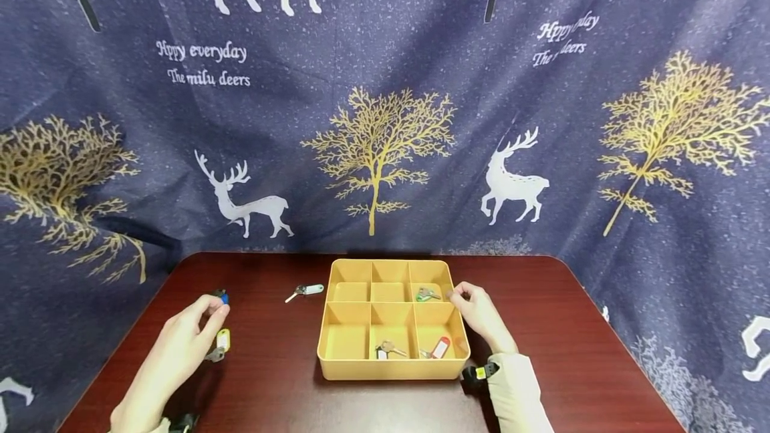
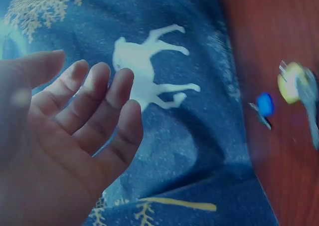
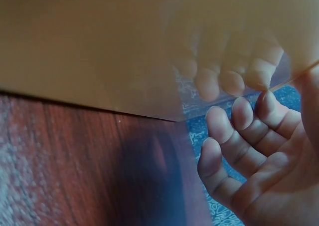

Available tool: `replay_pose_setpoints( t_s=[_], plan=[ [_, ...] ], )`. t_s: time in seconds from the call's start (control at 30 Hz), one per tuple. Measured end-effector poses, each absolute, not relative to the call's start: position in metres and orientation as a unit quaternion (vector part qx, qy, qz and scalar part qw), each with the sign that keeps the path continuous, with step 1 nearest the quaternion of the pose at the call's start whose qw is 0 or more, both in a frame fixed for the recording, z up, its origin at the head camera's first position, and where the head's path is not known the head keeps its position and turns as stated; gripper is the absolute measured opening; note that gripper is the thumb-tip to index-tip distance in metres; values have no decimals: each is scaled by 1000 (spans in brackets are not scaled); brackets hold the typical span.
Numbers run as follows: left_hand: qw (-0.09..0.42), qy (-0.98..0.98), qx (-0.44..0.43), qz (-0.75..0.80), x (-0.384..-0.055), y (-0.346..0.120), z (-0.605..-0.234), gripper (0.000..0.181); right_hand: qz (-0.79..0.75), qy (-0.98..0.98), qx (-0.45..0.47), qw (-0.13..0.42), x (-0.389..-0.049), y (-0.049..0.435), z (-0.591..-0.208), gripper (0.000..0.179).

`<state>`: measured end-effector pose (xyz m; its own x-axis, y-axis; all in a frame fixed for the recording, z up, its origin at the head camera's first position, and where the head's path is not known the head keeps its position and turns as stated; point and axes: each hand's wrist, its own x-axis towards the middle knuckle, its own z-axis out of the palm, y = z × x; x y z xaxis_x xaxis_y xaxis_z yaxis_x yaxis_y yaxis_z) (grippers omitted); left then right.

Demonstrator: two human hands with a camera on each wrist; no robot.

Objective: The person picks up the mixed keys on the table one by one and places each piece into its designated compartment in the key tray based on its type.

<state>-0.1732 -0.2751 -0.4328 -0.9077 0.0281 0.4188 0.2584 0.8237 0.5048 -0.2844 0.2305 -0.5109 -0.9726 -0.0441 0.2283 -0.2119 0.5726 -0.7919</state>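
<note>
My left hand (image 1: 183,336) hovers over the left of the table, its fingers loosely bent and nothing between them. Near it lie a key with a blue tag (image 1: 224,298), partly hidden behind the fingers, and a key with a yellow tag (image 1: 223,338). The left wrist view shows the empty palm, with the blue tag (image 2: 265,105) and yellow tag (image 2: 290,86) beyond. At the right side of a yellow divided box (image 1: 394,371), my right hand (image 1: 481,313) pinches the rim. In the right wrist view, fingertips (image 3: 219,123) are by the shiny outer wall, thumb at the rim.
Keys with green (image 1: 424,297), red (image 1: 441,347) and black (image 1: 381,353) tags lie in separate compartments of the box. A key with a pale tag (image 1: 313,289) lies left of the box. Behind the dark red table (image 1: 265,386) hangs a blue deer-print cloth (image 1: 385,32).
</note>
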Motion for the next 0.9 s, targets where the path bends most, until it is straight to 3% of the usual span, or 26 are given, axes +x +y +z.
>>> replay_pose_setpoints(
  t_s=[0.27, 0.9],
  plan=[
    [159, -950, -92, -253, -176, -294, -456, 13, 455, -883, 64, 94, -281, 234, -509, 17],
    [8, -982, -101, -160, -200, -323, -488, 15, 472, -875, 55, 93, -282, 226, -512, 18]
  ],
)
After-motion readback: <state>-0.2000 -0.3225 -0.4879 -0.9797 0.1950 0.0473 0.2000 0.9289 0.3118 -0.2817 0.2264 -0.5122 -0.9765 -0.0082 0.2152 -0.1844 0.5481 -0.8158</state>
